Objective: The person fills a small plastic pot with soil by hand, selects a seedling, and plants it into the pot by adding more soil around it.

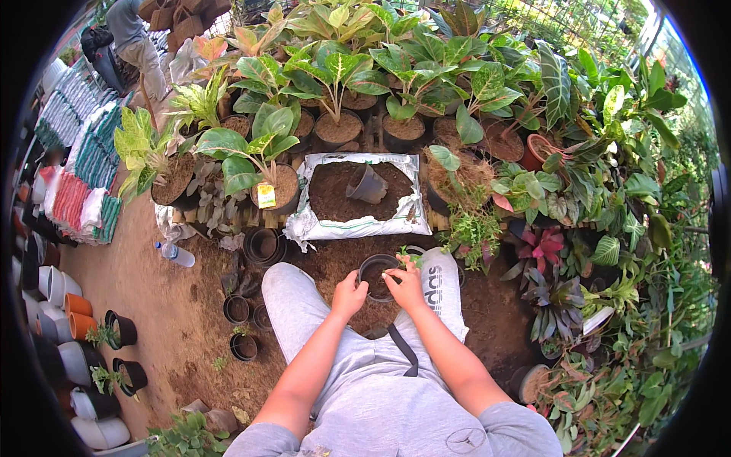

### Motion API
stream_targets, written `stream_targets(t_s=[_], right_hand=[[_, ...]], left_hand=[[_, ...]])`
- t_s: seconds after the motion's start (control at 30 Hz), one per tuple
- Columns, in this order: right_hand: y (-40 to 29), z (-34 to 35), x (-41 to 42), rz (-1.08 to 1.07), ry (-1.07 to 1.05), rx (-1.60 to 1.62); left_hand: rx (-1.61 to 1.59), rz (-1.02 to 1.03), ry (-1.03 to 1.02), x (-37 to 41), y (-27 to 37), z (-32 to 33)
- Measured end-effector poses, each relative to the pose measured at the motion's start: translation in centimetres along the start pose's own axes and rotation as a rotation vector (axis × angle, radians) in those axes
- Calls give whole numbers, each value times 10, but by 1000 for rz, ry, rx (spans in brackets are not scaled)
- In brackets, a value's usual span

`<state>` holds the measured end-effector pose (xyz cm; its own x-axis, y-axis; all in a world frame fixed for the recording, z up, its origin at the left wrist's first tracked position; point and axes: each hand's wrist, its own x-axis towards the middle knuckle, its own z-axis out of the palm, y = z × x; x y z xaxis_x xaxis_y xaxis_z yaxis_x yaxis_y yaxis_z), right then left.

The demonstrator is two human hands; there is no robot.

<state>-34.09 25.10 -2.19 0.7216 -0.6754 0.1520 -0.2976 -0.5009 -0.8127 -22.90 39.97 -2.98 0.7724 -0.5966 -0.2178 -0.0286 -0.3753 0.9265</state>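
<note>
Between my knees stands a round black plastic nursery pot with dark soil inside. My left hand grips its left rim, thumb on top. Over the pot's right side, the thumb and forefinger of my right hand come together, with the other fingers raised; whether they pinch something small is too fine to see. Green leaves show just behind those fingers. Beyond the pot lies a cut-open white sack of dark soil, and a black pot rests tilted on that soil.
Potted aglaonema plants crowd the slatted bench behind the sack. Nested black pots and a water bottle are on the ground at left. Stacked filled sacks and a standing person are farther left. Dense foliage lines the right.
</note>
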Motion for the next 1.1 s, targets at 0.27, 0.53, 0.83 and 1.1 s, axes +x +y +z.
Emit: stream_targets(t_s=[0.27,0.53,0.83,1.1], right_hand=[[6,-2,-1,-45,-67,-127],[-8,-9,4,-159,33,-152],[-15,-7,-1,-306,-143,-274],[0,2,-3,-251,-220,-208]], left_hand=[[56,-11,-37,-1,12,0],[71,-12,-13,4,-3,5],[99,-31,-17,1,6,2],[149,76,-29,-4,15,-2]])
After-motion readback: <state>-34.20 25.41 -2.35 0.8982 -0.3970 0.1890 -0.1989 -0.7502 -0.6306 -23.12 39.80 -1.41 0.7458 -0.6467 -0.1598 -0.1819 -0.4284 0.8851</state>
